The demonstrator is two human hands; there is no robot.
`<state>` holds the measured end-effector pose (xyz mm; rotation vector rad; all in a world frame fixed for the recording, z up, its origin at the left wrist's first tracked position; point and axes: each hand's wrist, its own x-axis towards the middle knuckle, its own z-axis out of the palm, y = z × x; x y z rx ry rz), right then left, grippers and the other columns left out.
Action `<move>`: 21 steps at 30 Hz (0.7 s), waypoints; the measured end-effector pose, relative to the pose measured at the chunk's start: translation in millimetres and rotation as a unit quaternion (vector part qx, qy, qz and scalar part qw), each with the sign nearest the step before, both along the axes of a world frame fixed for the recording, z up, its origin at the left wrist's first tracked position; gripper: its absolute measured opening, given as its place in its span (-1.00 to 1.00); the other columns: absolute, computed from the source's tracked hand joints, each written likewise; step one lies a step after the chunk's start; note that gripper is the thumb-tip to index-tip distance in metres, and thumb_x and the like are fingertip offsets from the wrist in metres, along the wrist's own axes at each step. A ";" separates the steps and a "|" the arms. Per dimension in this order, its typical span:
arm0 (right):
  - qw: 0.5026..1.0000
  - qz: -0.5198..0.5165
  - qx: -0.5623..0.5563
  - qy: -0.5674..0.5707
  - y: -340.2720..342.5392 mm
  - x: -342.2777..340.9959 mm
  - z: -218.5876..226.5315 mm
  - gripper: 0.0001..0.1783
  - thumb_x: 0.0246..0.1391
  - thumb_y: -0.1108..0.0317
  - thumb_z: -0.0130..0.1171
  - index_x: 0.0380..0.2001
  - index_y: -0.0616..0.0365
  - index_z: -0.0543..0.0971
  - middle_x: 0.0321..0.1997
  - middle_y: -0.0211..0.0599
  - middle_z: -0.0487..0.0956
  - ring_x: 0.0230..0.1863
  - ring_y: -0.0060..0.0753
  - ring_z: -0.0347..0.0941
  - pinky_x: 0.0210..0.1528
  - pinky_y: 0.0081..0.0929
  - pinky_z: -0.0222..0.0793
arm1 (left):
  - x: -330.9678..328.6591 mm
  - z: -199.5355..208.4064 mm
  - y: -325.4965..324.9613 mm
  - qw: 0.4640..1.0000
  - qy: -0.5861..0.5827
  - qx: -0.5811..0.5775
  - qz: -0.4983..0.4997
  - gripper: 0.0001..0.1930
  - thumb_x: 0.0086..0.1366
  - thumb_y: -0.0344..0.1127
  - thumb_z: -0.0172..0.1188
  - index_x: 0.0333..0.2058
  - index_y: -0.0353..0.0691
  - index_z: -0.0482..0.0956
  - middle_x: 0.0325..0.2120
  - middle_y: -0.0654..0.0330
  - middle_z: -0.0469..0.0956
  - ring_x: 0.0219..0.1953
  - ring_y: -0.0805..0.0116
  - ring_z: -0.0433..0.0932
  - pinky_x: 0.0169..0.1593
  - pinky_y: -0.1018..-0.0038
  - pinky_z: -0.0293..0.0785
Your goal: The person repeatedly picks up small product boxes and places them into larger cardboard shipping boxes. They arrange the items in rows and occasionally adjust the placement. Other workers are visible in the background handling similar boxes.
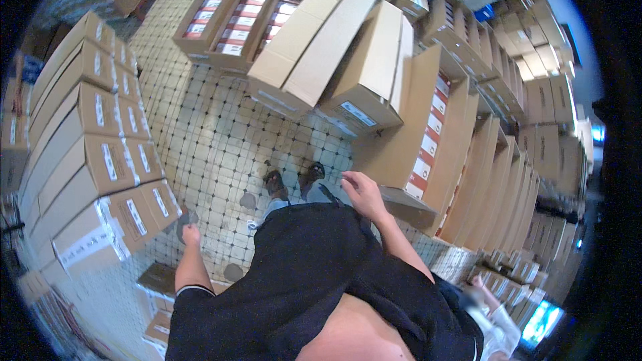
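Observation:
My left hand (191, 234) hangs low over the tiled floor, close to the near end of a stack of taped brown cartons (137, 210). Its fingers are curled closed; whether anything is in them is hidden. My right hand (362, 194) is in front of my waist with its fingers loosely stretched and nothing visible in them. Just beyond it stands an open carton (396, 137) holding a row of red-and-white packs (426, 144). Two cartons with their top flaps folded over, a larger carton (311, 33) and a narrower carton (371, 70), stand ahead of me.
Tiled floor (207, 130) runs between the carton rows. Open cartons of packs (234, 17) stand at the far side. More open cartons (491, 184) line the right. Another person (498, 331) is at the lower right by a lit screen (540, 324).

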<state>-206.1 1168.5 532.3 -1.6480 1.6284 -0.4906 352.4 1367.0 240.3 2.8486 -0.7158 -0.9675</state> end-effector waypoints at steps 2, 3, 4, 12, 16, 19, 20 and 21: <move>1.000 0.005 0.017 0.007 -4.0 -0.4 -0.7 -0.67 0.18 0.19 0.12 -0.11 0.18 0.56 -0.19 -0.10 0.60 -0.16 -0.08 0.54 -0.07 -0.27 0.45 | -34.3 -7.1 -17.7 0.997 0.060 0.047 -0.001 -0.67 0.24 -0.16 0.07 -0.14 -0.24 0.57 -0.15 -0.08 0.59 -0.05 -0.04 0.55 0.06 0.17 0.43; 1.000 0.010 0.019 0.006 -6.7 -2.4 -1.3 -0.66 0.17 0.17 0.12 -0.10 0.16 0.55 -0.21 -0.12 0.58 -0.13 -0.08 0.53 -0.04 -0.24 0.43 | -52.7 -7.0 -36.9 0.988 0.118 0.098 -0.001 -0.68 0.24 -0.17 0.07 -0.13 -0.24 0.57 -0.14 -0.06 0.59 -0.05 -0.03 0.56 0.06 0.16 0.44; 1.000 0.006 0.014 0.022 -10.4 -5.4 -2.5 -0.65 0.16 0.17 0.12 -0.08 0.15 0.54 -0.18 -0.11 0.56 -0.11 -0.07 0.52 -0.03 -0.24 0.42 | -77.1 -2.2 -57.8 0.983 0.122 0.029 -0.132 -0.67 0.24 -0.17 0.08 -0.11 -0.24 0.57 -0.13 -0.06 0.59 -0.04 -0.01 0.55 0.05 0.18 0.44; 0.972 -0.094 -0.114 0.182 -111.8 -83.5 -33.5 -0.45 0.06 0.18 0.23 0.11 0.10 0.40 0.10 -0.01 0.39 0.10 0.05 0.37 0.08 -0.15 0.38 | -387.1 165.8 -330.4 0.775 0.249 -0.265 -0.517 -0.52 0.28 -0.12 0.12 0.12 -0.20 0.40 0.04 0.01 0.50 0.05 0.07 0.50 0.09 0.27 0.42; 0.961 -0.087 -0.070 0.253 -184.4 -139.7 -56.6 -0.18 -0.03 0.12 0.31 0.28 0.06 0.23 0.26 0.12 0.26 0.26 0.12 0.23 0.22 -0.13 0.28 | -509.3 226.4 -421.5 0.695 0.098 -0.312 -0.640 -0.30 0.14 -0.07 0.26 0.24 -0.06 0.26 0.21 -0.15 0.27 0.26 -0.09 0.24 0.25 0.12 0.25; 0.951 -0.004 -0.044 0.307 -217.0 -170.5 -73.0 0.06 -0.15 0.06 0.40 0.37 0.00 0.07 0.35 0.15 0.15 0.32 0.15 0.17 0.24 -0.09 0.26 | -562.3 229.6 -464.9 0.665 -0.017 -0.200 -0.719 -0.03 0.02 0.03 0.37 0.35 0.03 0.03 0.34 -0.27 -0.09 0.41 -0.17 -0.11 0.36 -0.05 -0.05; 0.951 0.016 -0.049 0.304 -225.6 -181.2 -77.5 0.06 -0.15 0.06 0.40 0.37 -0.01 0.07 0.35 0.15 0.15 0.31 0.15 0.18 0.23 -0.10 0.28 | -571.1 225.9 -475.9 0.656 -0.041 -0.170 -0.734 0.01 0.01 0.06 0.38 0.36 0.05 -0.02 0.35 -0.28 -0.13 0.42 -0.17 -0.15 0.34 -0.10 -0.03; 0.951 0.039 -0.035 0.306 -232.7 -190.1 -81.7 0.07 -0.15 0.06 0.40 0.37 -0.01 0.06 0.35 0.16 0.15 0.31 0.14 0.18 0.23 -0.11 0.29 | -575.4 220.7 -485.8 0.660 -0.050 -0.148 -0.735 0.01 0.01 0.08 0.38 0.36 0.05 -0.01 0.35 -0.29 -0.13 0.41 -0.18 -0.14 0.34 -0.07 0.00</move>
